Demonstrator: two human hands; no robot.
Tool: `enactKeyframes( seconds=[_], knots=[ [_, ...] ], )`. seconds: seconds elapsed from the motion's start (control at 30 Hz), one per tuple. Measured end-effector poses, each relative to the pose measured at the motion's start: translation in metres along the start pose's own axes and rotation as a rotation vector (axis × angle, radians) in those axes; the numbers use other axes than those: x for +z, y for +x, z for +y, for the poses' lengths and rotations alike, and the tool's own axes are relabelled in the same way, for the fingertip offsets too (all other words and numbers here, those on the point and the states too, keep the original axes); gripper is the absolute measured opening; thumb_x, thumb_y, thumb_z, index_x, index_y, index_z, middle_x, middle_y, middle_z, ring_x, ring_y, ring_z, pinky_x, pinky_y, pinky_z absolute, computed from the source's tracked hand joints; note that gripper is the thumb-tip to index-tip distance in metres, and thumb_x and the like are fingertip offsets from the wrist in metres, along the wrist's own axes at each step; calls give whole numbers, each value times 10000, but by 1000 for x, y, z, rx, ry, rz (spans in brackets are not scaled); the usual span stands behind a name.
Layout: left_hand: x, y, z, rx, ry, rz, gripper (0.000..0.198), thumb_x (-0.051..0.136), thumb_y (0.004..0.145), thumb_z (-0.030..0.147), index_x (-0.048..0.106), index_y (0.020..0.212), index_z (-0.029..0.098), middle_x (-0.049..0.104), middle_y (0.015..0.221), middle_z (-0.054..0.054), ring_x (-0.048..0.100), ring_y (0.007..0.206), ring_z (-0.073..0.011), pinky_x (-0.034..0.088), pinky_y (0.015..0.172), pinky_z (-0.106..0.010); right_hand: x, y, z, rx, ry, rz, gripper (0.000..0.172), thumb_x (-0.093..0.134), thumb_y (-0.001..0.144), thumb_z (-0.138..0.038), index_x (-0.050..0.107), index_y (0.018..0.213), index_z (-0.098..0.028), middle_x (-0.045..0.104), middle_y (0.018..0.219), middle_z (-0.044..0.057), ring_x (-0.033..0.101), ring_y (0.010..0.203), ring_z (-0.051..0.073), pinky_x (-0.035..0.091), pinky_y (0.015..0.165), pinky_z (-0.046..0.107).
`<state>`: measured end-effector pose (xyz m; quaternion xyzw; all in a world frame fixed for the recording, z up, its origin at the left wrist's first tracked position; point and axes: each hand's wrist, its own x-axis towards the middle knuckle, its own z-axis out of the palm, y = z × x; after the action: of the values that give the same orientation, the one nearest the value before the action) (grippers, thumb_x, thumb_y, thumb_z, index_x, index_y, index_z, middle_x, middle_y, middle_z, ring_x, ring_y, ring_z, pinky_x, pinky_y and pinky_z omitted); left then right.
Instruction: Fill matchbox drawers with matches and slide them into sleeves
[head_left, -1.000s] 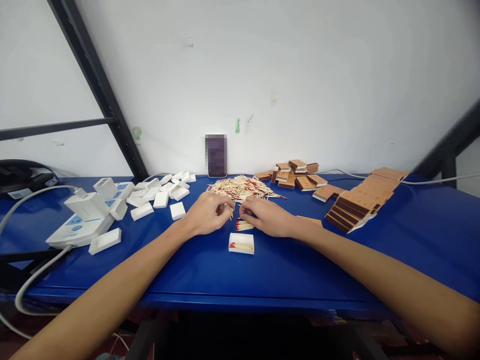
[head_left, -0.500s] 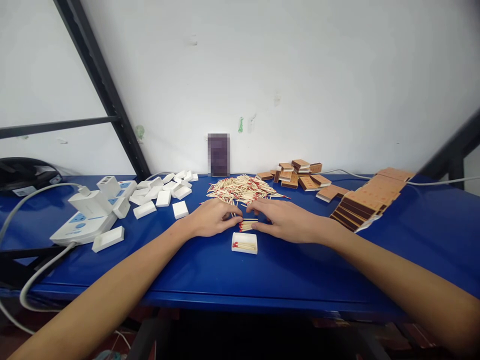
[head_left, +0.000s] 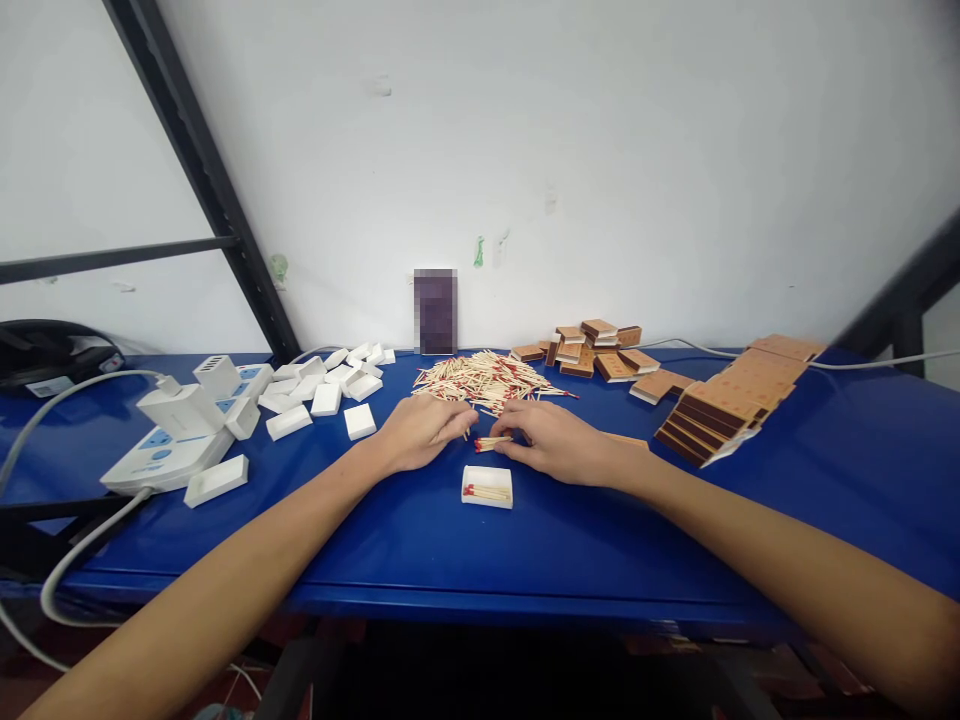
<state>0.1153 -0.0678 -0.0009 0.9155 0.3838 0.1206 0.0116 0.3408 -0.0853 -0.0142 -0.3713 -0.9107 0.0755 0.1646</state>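
— What are the fingers closed on?
— The left hand (head_left: 420,430) and right hand (head_left: 559,442) pinch narrowly from either side on a small bundle of thin wooden red-tipped matchsticks (head_left: 493,441), held level just over the glossy blue table (head_left: 525,545).
— And around it?
— A shallow white cardboard tray (head_left: 487,486) part-filled with matches sits just nearer. A loose matchstick heap (head_left: 487,377) lies behind, scattered white trays (head_left: 330,385) to the left, and brown card sleeves (head_left: 592,345) to the right.

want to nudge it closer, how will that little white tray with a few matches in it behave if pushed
Probably very light: the white tray looks like thin card and holds few matches. It would likely slide easily on the smooth blue table. Open-topped, so tipping it could spill them.
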Motion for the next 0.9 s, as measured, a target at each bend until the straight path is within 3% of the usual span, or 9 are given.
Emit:
enactKeyframes(
  seconds=[0.17,0.37,0.63,0.9],
  knots=[
    [-9,-4,5,-114,59,50,466,227,999,416,652,1025,228,684,851,-29,609,769,-201,363,644,-275,4,1,-4,44,25,31,183,523,928,-295,667,940,-183,648,944,72,589,864,193,428,778,321],
    [-8,-6,14,4,-56,-20,267,458,902,360,658,958,192,625,667,-1,551,610,-152,320,573,-253,5,3,-2,56,53,39,164,546,912,-298,665,916,-185,653,910,62,588,839,185,422,743,300],
    [-1,-4,10,113,-96,-5,314,488,919,444,691,961,208,606,634,18,557,586,-120,350,581,-233,5,3,1,-36,41,61,198,524,937,-293,688,951,-182,658,907,70,589,820,177,416,725,295],
    [-1,-1,12,99,5,-31,230,502,915,348,694,937,223,627,610,12,575,579,-140,323,560,-241,3,4,-5,-61,-69,57,198,509,942,-235,695,939,-166,677,880,80,602,797,186,403,721,304]
  ],
)
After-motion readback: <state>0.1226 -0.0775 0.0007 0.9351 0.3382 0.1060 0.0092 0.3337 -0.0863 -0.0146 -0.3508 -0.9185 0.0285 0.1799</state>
